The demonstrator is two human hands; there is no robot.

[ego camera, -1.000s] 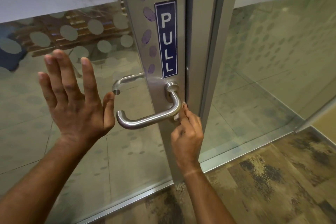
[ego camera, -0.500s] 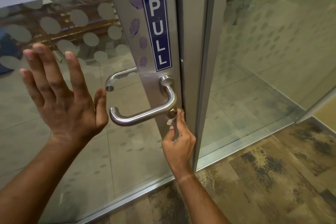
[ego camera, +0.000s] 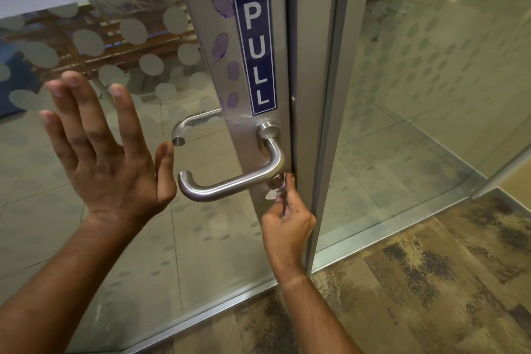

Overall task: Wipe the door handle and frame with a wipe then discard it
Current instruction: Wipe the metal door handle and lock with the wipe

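A brushed-steel lever handle (ego camera: 230, 185) sticks out from the grey metal door frame (ego camera: 250, 152), under a blue PULL sticker (ego camera: 254, 46). Purple smudged prints (ego camera: 222, 6) run down the frame left of the sticker. My right hand (ego camera: 287, 218) is just below the handle's bend, its fingers pinched on a small metal key (ego camera: 277, 184) at the lock. My left hand (ego camera: 106, 152) is open with fingers spread, palm towards the glass panel left of the handle. No wipe is visible.
The glass door (ego camera: 143, 238) carries frosted dots, and a second handle (ego camera: 195, 123) shows through it on the far side. A fixed glass panel (ego camera: 416, 95) stands to the right. Patterned carpet (ego camera: 416, 282) covers the floor in front.
My right hand has dropped slightly from the handle's bend to the lock beneath it and stays pinched there. My left hand keeps its spread pose by the glass.
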